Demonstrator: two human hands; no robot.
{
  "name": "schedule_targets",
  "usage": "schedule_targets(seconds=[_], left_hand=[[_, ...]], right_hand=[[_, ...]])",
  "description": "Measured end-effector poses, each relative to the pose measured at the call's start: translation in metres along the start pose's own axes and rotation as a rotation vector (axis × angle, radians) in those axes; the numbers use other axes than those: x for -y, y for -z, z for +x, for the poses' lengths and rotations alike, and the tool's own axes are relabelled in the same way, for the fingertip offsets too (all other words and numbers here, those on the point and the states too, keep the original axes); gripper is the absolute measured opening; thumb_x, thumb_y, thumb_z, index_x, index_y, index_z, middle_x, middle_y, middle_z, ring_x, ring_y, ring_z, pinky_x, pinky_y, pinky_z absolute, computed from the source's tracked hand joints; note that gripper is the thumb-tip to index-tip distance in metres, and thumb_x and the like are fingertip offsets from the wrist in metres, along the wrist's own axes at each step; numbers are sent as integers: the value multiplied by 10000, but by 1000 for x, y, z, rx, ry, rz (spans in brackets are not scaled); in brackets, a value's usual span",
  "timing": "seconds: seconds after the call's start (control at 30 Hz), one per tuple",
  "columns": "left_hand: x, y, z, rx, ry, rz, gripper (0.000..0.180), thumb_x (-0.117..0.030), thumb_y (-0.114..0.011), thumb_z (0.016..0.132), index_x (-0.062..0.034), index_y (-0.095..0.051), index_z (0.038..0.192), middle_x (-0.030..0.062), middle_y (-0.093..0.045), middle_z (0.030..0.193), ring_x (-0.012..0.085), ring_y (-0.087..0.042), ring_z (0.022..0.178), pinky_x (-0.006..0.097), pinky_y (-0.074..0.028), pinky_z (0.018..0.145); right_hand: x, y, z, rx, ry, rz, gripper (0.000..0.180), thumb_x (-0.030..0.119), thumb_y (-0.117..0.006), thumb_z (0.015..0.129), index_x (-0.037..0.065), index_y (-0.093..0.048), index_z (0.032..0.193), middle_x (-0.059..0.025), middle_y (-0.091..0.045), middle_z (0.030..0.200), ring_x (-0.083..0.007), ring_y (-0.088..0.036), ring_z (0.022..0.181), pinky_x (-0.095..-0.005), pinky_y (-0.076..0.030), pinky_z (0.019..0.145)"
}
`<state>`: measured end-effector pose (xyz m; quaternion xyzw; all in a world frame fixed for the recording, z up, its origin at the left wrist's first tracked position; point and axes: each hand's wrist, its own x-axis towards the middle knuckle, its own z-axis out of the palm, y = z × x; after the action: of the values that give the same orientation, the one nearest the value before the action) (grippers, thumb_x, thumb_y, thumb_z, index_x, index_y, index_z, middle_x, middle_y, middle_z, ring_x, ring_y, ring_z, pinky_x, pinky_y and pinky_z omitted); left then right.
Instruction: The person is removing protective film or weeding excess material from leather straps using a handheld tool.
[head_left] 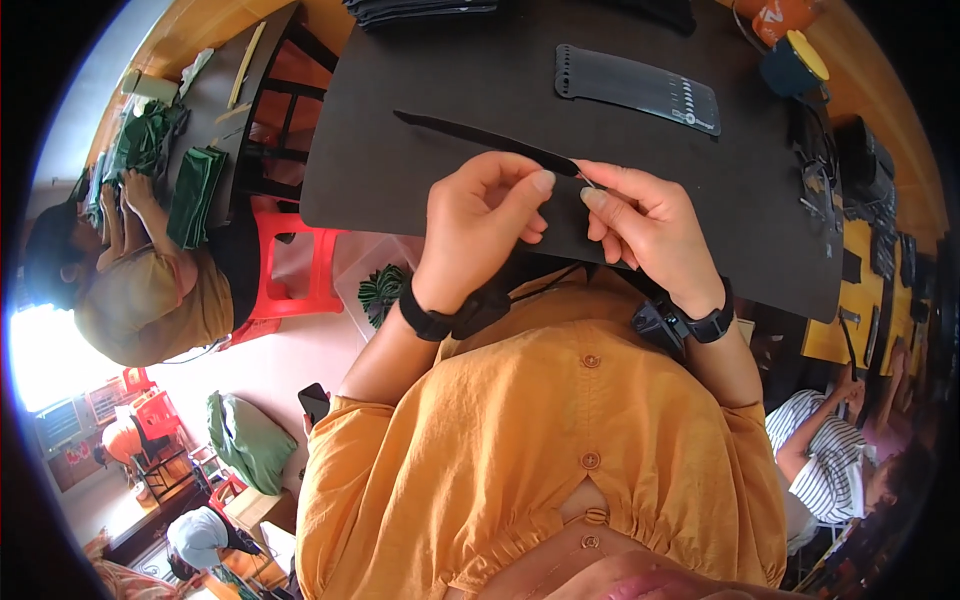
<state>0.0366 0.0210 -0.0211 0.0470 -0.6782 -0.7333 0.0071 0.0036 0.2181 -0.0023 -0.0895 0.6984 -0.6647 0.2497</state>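
Both hands meet at the near end of a long, narrow, black tapered strip of stiff leather-like material point(480, 138) lying slantwise on the dark matt work board point(400, 190): the left hand point(478, 225) has thumb and forefinger pressed together just beside the strip's tip, and the right hand point(645, 222) pinches something thin and pale at that tip, too small to identify. This looks like fine work at the strip's end, judged an early step; the next move likely calls for a steady, tight pinch. 1 flat black perforated panel point(640, 90) lies well apart, farther up the board.
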Motion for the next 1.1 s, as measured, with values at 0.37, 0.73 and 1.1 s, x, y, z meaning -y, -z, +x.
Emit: schedule_targets(seconds=[0.37,0.73,1.1], left_hand=[[3,-6,3,6,-7,188,204,-159,-701,922,37,-646,926,55,-676,748,81,-641,613,215,-518,537],[12,-7,8,111,46,3,175,-142,-602,980,28,-583,942,45,-622,761,91,-630,623,219,-526,545],[-1,-6,12,120,287,-208,201,-207,-602,995,-6,-599,1000,39,-603,758,105,-586,599,204,-449,473]], right_hand=[[-15,-10,-2,-55,229,-265,347,-13,-547,923,59,-664,1241,-83,-647,742,-105,-576,642,-256,-484,594],[-19,-8,2,-23,115,-197,328,27,-548,960,83,-662,1263,-44,-624,716,-84,-540,597,-237,-463,551],[-8,-5,-3,-2,35,2,297,94,-571,987,56,-649,1271,-20,-616,736,-53,-515,539,-204,-447,498]])
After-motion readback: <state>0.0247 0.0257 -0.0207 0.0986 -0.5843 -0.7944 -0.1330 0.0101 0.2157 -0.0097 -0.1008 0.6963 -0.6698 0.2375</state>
